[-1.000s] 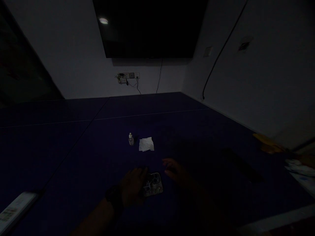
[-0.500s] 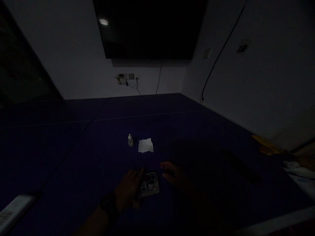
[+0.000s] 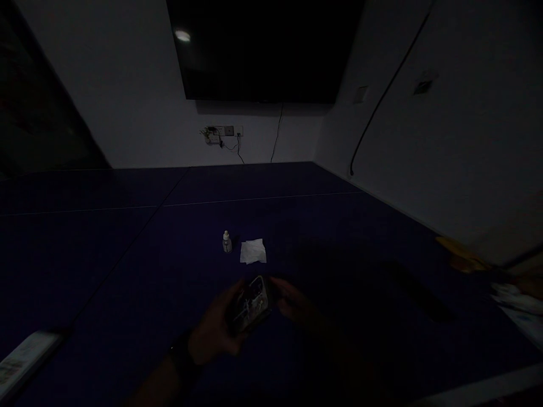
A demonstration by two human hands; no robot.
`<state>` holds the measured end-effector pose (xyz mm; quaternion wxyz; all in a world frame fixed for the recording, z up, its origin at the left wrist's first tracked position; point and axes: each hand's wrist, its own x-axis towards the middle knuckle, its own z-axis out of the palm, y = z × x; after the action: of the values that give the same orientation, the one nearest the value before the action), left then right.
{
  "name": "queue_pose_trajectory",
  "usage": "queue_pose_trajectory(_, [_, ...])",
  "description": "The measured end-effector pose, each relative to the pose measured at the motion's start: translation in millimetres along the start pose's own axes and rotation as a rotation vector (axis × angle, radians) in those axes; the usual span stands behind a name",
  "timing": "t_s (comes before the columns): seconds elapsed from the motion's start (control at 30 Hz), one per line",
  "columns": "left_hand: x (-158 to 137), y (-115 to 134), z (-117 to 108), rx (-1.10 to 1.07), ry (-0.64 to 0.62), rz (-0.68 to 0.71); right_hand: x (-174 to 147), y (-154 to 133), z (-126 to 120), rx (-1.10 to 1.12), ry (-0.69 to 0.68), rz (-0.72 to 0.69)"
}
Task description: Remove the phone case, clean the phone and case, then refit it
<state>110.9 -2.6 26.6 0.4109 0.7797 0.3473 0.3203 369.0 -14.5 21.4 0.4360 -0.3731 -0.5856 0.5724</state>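
Note:
A small box with rounded corners, a pale rim and small light-coloured bits showing in it [image 3: 253, 305] is tilted up between my hands in the dim light. My left hand [image 3: 217, 327], with a dark watch on its wrist, grips the box from its left side, fingers behind and thumb at the lower edge. At the box's upper right edge is my right hand [image 3: 292, 299], its fingers curled and seeming to touch it, though darkness hides the exact contact. Beyond the hands, a small bottle with a white cap [image 3: 227, 243] stands upright beside a white folded tissue [image 3: 253, 251].
The dark blue table [image 3: 169, 249] reaches to the wall, below a large wall-mounted screen [image 3: 263, 51]. A white box-like object [image 3: 27, 359] lies at the left edge. Papers [image 3: 520, 305] and something yellow [image 3: 462, 254] are on the right. A dark flat shape [image 3: 419, 291] lies nearer.
The box lay flat on the table between my hands; now it is lifted and tilted in my left hand. My right hand has moved in to its edge. The view shifted slightly.

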Motion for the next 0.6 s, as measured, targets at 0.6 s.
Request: queue_pose_trajectory(0.6, [-29.2, 8.4, 26.6, -0.961, 0.073, -0.182, 7.9, -1.4, 102.9, 0.533, 0.585, 0.164])
